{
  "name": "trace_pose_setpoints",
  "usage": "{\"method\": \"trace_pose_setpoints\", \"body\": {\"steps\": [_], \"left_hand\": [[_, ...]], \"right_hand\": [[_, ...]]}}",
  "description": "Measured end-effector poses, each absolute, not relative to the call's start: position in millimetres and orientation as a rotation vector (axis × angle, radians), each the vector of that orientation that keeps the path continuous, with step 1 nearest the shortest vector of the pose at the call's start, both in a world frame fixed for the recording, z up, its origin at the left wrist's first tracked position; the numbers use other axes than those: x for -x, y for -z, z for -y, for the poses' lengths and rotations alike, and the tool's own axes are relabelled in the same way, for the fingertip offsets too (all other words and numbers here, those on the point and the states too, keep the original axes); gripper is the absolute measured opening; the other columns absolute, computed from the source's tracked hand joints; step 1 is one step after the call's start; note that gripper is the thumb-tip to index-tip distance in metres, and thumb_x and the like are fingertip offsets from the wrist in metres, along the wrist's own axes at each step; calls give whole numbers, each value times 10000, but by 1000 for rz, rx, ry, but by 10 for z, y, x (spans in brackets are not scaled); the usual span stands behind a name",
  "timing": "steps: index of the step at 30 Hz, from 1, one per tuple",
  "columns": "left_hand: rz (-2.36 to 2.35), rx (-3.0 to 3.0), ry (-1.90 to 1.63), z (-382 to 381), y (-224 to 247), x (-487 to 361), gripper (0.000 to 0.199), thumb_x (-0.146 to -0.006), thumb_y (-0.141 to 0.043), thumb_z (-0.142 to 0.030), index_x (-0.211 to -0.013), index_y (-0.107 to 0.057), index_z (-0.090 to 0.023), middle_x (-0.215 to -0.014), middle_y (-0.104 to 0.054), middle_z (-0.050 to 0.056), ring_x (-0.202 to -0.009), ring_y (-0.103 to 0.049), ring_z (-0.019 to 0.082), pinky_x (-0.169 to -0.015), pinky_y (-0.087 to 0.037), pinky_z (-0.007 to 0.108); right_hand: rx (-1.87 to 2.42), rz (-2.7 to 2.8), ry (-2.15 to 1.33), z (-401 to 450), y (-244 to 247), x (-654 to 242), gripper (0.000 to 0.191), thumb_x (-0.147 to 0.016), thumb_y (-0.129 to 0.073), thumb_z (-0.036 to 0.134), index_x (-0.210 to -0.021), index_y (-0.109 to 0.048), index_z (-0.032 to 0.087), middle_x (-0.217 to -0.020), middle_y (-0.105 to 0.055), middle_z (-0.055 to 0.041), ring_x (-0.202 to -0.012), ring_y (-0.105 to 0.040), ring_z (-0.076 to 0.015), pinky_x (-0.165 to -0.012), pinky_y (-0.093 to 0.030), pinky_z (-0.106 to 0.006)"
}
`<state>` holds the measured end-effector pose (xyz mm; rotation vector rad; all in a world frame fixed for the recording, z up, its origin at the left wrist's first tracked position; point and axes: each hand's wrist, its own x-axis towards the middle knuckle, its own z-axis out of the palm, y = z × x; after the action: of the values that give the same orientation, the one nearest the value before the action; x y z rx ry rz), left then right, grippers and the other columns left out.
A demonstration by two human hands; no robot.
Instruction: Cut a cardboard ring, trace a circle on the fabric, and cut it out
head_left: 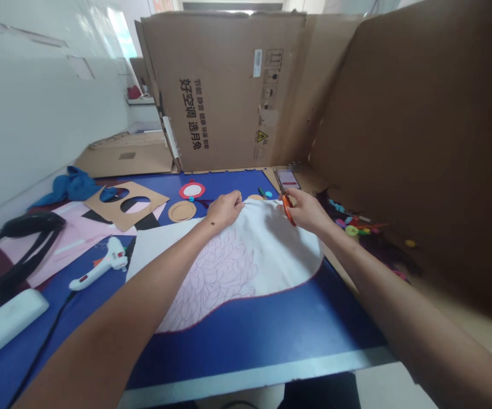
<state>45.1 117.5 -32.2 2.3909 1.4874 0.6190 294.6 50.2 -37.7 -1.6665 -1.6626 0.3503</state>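
A white cloth (267, 255) with a pale flower outline and a dark red edge lies across the blue table. Its far edge is pinched in my left hand (225, 208), whose fingers are closed. My right hand (303, 210) grips a pair of orange-handled scissors (287, 209) at that far edge, to the right of my left hand. The scissor blades point away from me and stick up past the cloth; whether they are parted is too small to tell.
A white glue gun (101, 264) with a black cord and a white power strip (9, 324) lie at the left. Behind them are a cardboard piece with holes (122, 222) and blue cloth (69, 186). Large cardboard sheets (233, 113) stand behind; buttons (351, 230) lie at the right.
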Motion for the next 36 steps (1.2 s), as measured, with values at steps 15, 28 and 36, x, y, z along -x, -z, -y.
{"method": "trace_pose_setpoints", "body": {"steps": [15, 28, 36], "left_hand": [[-1717, -2368, -563, -641, 252, 212, 103, -959, -714, -338, -943, -675, -245, -1108, -741, 62, -1014, -673, 274, -813, -475, 374], [-1266, -2329, -458, 973, 658, 107, 127, -959, -661, -204, -848, -639, -261, -923, -704, -6, -855, -666, 198, -715, -489, 365], [-1260, -2322, -549, 1122, 659, 129, 109, -949, -669, -160, -904, -646, -257, -942, -694, -6, -870, -662, 195, -751, -524, 359]], "right_hand": [[1441, 1396, -1130, 62, 98, -2318, 607, -838, -827, 638, -1240, -736, 193, -641, -644, 12, -482, -568, -155, -441, -421, -260], [1523, 2146, -574, 544, 603, -2237, 238, -961, -601, 195, -1159, -705, 275, -982, -763, -46, -800, -681, -224, -715, -467, -323], [1493, 2224, -443, 505, 664, -2153, 267, -936, -551, 96, -1121, -668, 249, -1045, -737, -49, -863, -684, -216, -728, -442, -298]]}}
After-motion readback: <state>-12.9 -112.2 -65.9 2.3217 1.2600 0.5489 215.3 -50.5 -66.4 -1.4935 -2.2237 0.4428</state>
